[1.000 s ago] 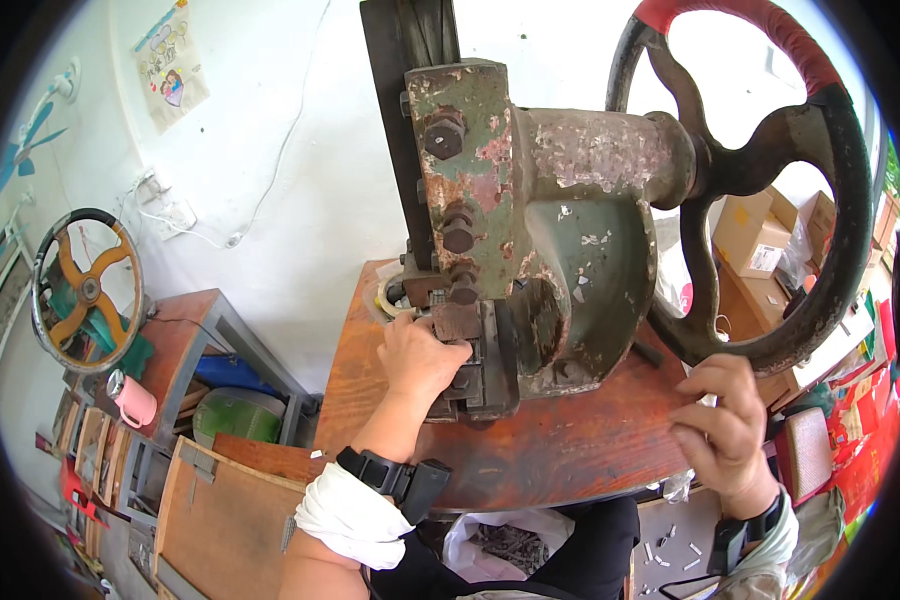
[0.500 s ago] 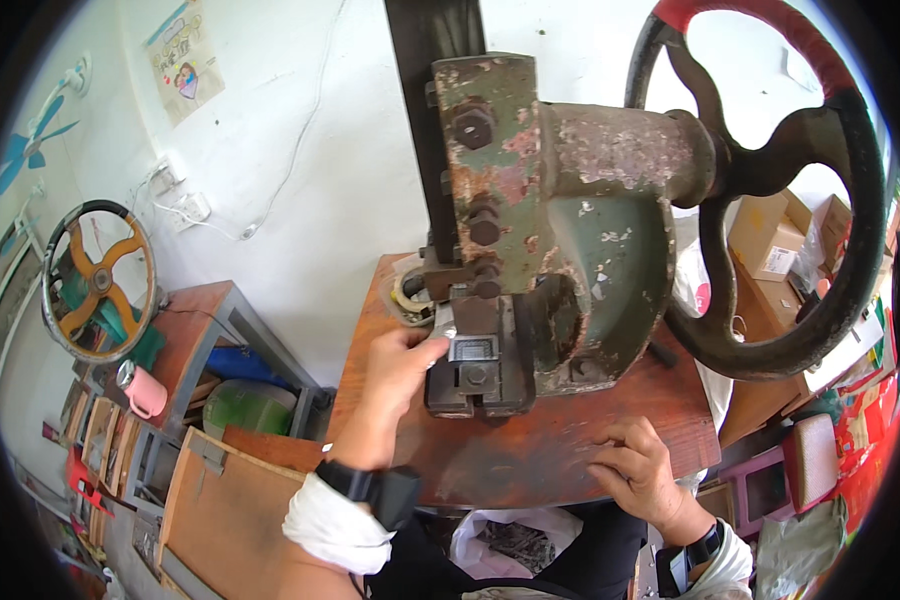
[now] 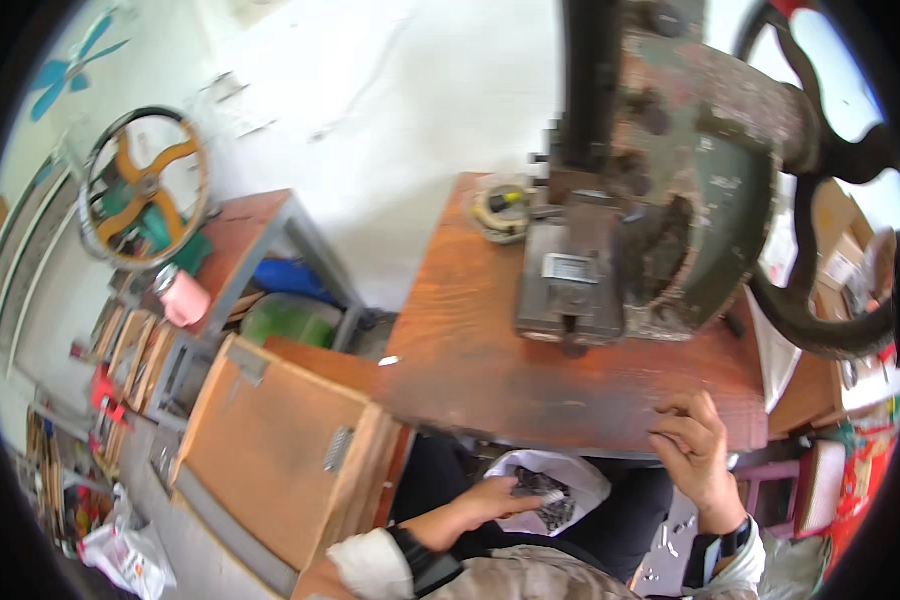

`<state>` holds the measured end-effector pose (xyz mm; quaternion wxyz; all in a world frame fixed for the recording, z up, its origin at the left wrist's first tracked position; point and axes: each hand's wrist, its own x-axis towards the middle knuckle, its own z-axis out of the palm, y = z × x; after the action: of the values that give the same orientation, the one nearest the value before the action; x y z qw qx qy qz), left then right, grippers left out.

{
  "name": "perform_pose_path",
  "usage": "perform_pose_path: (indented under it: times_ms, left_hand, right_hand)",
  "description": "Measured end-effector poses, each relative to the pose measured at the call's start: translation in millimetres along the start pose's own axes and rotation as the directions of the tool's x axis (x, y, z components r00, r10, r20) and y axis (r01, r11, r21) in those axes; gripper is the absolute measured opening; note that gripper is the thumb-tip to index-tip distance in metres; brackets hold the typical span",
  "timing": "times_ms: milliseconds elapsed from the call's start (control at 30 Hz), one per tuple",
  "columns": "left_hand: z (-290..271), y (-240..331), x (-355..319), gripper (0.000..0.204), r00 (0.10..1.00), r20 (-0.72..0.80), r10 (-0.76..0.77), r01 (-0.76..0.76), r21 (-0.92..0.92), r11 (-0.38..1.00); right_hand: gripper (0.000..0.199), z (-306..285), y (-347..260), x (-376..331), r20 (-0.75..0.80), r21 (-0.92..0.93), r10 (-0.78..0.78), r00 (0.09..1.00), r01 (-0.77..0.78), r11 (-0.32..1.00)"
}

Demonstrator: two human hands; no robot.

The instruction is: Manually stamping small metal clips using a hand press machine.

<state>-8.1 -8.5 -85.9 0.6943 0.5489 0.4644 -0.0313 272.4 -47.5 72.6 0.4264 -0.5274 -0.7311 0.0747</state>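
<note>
Left grip [image 3: 490,500] loosely open, over white bag [image 3: 589,488]

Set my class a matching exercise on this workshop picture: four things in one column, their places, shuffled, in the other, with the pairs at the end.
Things
1. The person's bare left hand
2. The person's bare right hand
3. The pink cylindrical mug
4. The blue-bladed fan

Places
A. High up, at the upper left
B. At the white plastic bag of small dark pieces
C. At the near end of the grey-framed, reddish-brown bench
D. By the front edge of the reddish-brown wooden table, right side

Pairs: 1-B, 2-D, 3-C, 4-A
</note>
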Motion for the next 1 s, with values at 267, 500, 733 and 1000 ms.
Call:
perform_pose_path:
  times_ms: [267, 500, 733, 1000]
  left_hand:
    - [-93, -16, -126, 0.017, 0.399, -0.743, 0.537, -0.019, 0.579, 0.815]
    - [-121, -57, -142, 0.052, 0.408, -0.781, 0.472, 0.394, 0.617, 0.681]
    - [-139, -44, -161, 0.023, 0.429, -0.797, 0.425, -0.056, 0.446, 0.893]
    - [-267, -75, -180, 0.042, 0.241, -0.656, 0.715, 0.386, 0.741, 0.55]
  right_hand:
    - [0.021, 21, 8, -6, 0.024, -0.021, 0.074, 0.997, -0.073, 0.997]
    - [0.017, 88, -28, 31, 0.219, 0.037, -0.054, 0.974, 0.047, 0.998]
    - [0.014, 197, -84, 102, 0.342, 0.342, -0.441, 0.83, 0.327, 0.881]
    - [0.022, 309, -130, 134, 0.528, 0.475, -0.564, 0.635, 0.329, 0.816]
